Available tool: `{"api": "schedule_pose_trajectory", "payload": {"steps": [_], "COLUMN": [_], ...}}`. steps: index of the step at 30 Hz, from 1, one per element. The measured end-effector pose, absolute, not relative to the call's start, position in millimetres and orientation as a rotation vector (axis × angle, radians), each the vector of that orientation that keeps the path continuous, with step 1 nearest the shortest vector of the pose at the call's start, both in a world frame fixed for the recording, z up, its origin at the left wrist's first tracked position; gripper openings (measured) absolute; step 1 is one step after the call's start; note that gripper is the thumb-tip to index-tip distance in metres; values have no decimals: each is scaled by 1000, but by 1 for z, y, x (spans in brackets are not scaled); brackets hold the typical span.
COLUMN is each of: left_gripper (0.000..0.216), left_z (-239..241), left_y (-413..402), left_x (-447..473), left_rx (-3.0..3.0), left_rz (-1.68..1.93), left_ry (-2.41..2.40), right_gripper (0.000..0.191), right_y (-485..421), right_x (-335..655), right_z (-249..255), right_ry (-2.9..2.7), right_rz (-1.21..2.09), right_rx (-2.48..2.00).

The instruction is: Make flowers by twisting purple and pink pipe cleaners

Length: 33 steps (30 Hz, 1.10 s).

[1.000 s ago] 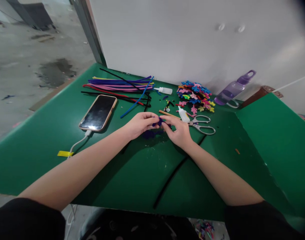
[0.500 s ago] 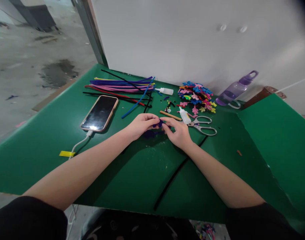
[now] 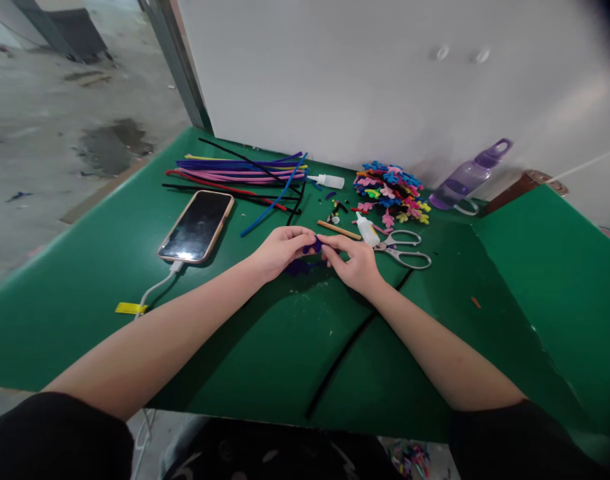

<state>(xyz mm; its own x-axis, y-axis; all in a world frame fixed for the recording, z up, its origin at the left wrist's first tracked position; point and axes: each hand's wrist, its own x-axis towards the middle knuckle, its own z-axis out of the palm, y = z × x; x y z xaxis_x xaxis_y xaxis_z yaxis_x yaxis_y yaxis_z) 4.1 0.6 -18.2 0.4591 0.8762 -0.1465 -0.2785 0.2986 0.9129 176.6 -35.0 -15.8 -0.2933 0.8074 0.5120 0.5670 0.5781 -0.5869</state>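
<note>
My left hand (image 3: 279,250) and my right hand (image 3: 355,263) meet over the middle of the green table (image 3: 109,293). Both pinch a small dark purple pipe cleaner piece (image 3: 315,247) between their fingertips. More of the purple piece (image 3: 299,268) lies on the table just below the hands. Silver scissors (image 3: 402,248) and a small white glue bottle (image 3: 367,231) lie just right of my right hand.
A phone (image 3: 197,225) on a charging cable lies at the left. Long coloured pipe cleaners (image 3: 239,170) lie at the back, beside a second white bottle (image 3: 329,181). A heap of finished coloured flowers (image 3: 392,190), a purple water bottle (image 3: 467,177) and a wooden stick (image 3: 339,230) sit at the back right. A black pipe cleaner (image 3: 339,360) runs toward the front edge.
Both hands stay pinched on the purple piece and shift only slightly; the fingers have worked it a little.
</note>
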Motion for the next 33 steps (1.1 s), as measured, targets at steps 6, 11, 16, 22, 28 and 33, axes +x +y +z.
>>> {"api": "schedule_pose_trajectory", "payload": {"steps": [6,11,16,22,28,33], "left_gripper": [7,8,18,23,22,23], "left_z": [-20,-20,-15,-11,-9,-6], "left_y": [0,2,1,-2,-3,-4], "left_x": [4,2,2,3,0,-1], "left_rx": [955,971,997,1151,1334,1445], "left_rz": [882,868,909,915,874,837], "left_ry": [750,736,699,732,831,901], "right_gripper": [24,24,25,22,18,16], "right_y": [-34,-35,-34,-33,-34,-35], "right_x": [178,177,177,177,178,178], "right_z": [-15,-16,-19,-21,-21,-22], "right_ry": [-2025,-2005,-1948,-1914,-1937,-2008], "right_rz": [378,382,337,337,257,131], "right_rx": [-1099,-1105,-1165,-1217,-1185,-1147]}}
